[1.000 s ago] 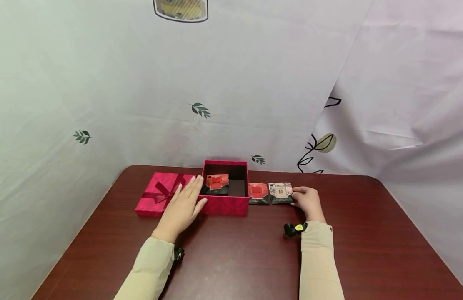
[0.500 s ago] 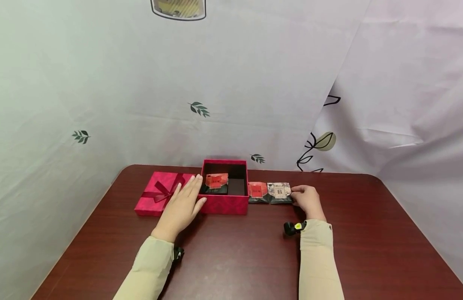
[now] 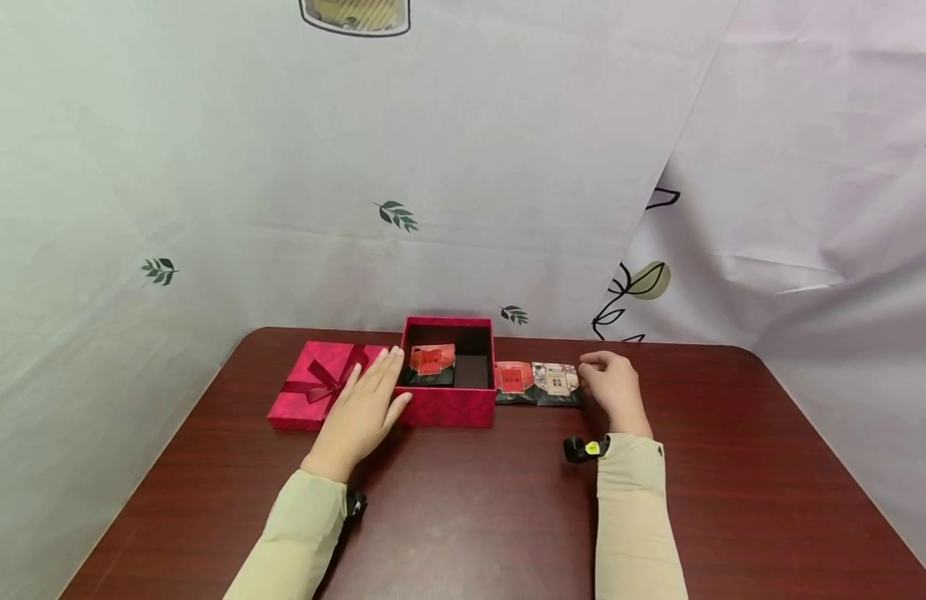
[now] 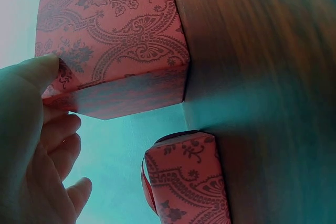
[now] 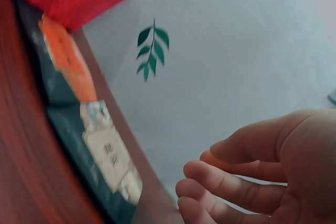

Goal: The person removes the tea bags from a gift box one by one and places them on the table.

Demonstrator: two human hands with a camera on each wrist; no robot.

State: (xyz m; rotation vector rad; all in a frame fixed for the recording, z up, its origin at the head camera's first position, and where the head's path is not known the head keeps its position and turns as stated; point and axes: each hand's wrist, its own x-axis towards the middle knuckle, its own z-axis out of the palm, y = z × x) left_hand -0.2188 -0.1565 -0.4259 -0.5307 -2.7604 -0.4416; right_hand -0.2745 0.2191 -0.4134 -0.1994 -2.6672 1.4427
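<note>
My left hand rests at the near left corner of an open red patterned gift box. In the left wrist view its thumb touches the front wall, the other fingers behind the corner. A red and black sachet lies inside the box, on the left. Right of the box, a second red and black sachet and a pale floral sachet with a dark bottom lie side by side. My right hand hovers just right of the floral one, fingers loosely bent; the right wrist view shows nothing between them.
Left of the box lies its red lid with a dark red ribbon bow, partly behind my left hand. Everything stands near the back of a dark wood table. A pale curtain with leaf prints hangs close behind.
My right hand has let go of the floral sachet and lifted slightly away. That sachet slid left against the red one earlier. My left hand has stayed at the box.
</note>
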